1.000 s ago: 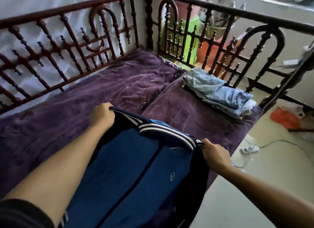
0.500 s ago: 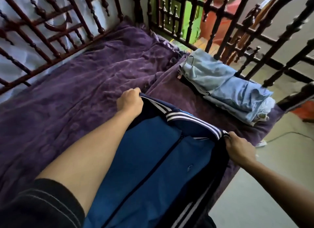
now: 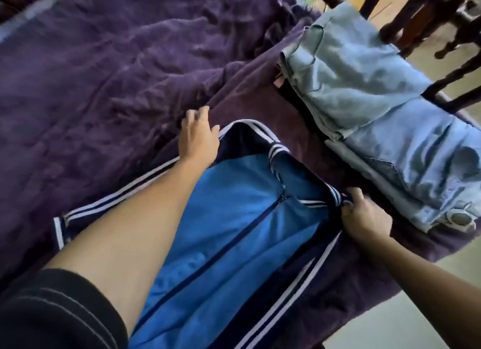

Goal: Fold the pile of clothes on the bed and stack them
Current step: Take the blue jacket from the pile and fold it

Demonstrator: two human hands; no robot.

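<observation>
Head view: the blue jacket [image 3: 234, 231] lies front-up on the purple blanket [image 3: 104, 75], running from 6 o'clock up to the middle of the frame. Its zip is closed up to the striped collar. Its navy sleeve with white stripes stretches out flat toward 8 o'clock and ends in a striped cuff.

The left hand [image 3: 199, 138] lies palm down just above centre, at the jacket's navy shoulder. Its fingers are straight and loosely spread, their tips on the blanket, and they grasp nothing. The bare left forearm crosses from 7 o'clock to the centre and hides much of the jacket's left side. A black sleeve [image 3: 52, 309] fills the corner at 7 o'clock.

The right hand [image 3: 364, 218] is at 4 o'clock, with its fingers curled round the navy fabric at the jacket's other shoulder, beside the collar end. The right forearm comes in from 4 o'clock over the striped sleeve on that side.

At 2 o'clock a stack of folded light-blue clothes [image 3: 377, 109] sits on the same blanket, just beside the right hand and apart from the jacket. A dark layer shows under its near edge, and a metal button shows at its lower right end. Dark wooden bed rails [image 3: 442, 36] rise at 1 o'clock and cross in front of the stack's far edge. Pale floor [image 3: 416, 322] shows at 5 o'clock, beyond the blanket's edge. The blanket is rumpled from 9 to 12 o'clock.
</observation>
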